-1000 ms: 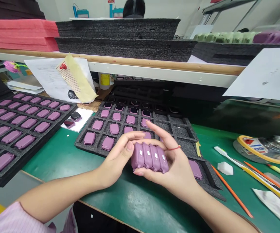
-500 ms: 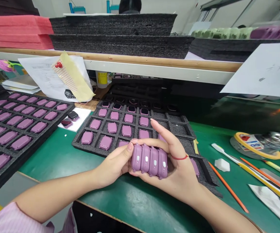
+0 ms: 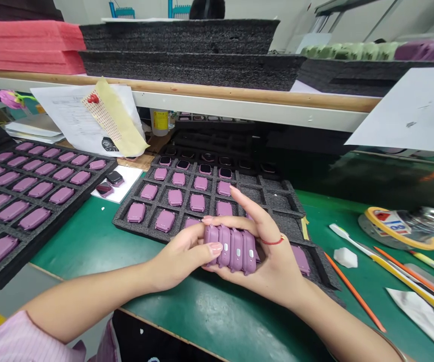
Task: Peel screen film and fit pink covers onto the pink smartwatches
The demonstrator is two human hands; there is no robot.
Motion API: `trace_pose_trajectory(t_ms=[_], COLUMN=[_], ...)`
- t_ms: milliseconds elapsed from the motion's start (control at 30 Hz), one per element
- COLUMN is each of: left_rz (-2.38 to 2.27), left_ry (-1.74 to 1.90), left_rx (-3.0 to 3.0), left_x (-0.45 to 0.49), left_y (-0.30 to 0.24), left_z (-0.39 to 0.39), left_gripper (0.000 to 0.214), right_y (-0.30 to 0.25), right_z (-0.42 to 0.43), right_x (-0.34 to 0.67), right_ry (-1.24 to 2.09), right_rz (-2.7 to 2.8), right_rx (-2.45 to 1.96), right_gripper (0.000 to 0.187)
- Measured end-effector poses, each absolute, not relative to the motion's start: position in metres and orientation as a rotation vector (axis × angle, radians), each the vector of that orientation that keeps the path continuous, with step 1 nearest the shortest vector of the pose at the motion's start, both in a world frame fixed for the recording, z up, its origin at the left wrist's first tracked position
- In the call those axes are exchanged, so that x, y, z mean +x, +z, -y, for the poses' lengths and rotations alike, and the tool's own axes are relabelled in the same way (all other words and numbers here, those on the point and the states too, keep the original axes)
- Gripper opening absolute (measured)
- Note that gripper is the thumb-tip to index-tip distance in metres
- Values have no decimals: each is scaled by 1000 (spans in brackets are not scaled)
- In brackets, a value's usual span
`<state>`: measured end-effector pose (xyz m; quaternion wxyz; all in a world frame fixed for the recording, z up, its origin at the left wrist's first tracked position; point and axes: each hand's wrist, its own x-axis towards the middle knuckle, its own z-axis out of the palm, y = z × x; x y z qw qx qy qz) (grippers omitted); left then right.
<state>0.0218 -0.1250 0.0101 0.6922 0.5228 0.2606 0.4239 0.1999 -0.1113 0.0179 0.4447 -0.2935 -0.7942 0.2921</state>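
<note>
As the left hand pinches one end, four purple cases, rounded, silver-buttoned, clasped in the right hand, above the tabletop.

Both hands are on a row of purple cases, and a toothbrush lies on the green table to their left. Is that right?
Not quite: in the head view, the toothbrush lies on the green table to the right of the left hand and right hand. Both are indeed on the row of purple cases.
</note>
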Motion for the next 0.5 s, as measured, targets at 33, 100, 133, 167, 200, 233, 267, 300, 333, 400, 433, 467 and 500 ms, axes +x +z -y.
trace_pose_trajectory(t_ms=[33,100,133,167,200,233,267,300,333,400,433,467,500], left_rz=[-602,-639,-649,-654,-661,-675,-694,-719,-748,-795,-808,-817,-820], left_ry=[956,958,953,943,933,927,923,922,922,924,924,927,931], left_rx=[1191,1225,1228,1221,1206,1190,1181,1182,1192,1221,1233,1238,1236], left_x=[22,22,22,22,22,22,22,22,22,22,22,22,23], left_y=[10,11,11,11,11,11,12,12,12,12,12,12,12], left_z=[125,125,125,125,126,126,127,127,128,128,128,128,128], left_gripper=[37,36,36,36,36,37,38,38,37,32,30,28,28], right_y=[17,16,15,15,14,13,12,12,12,12,12,12,12], right_z=[111,110,110,110,110,109,109,109,109,109,109,109,109], right_x=[200,200,200,200,200,200,200,200,199,198,198,198,197], right_ry=[718,696,678,653,629,610,597,589,587,586,583,579,576], right_rz=[1976,1990,1996,2002,2004,2007,2011,2017,2024,2037,2039,2040,2041], right_rx=[-728,-724,-718,-707,-695,-683,-671,-659,-652,-647,-645,-645,-644], right_gripper=[106,107,106,106,105,104,102,100,99,98,98,98,99])
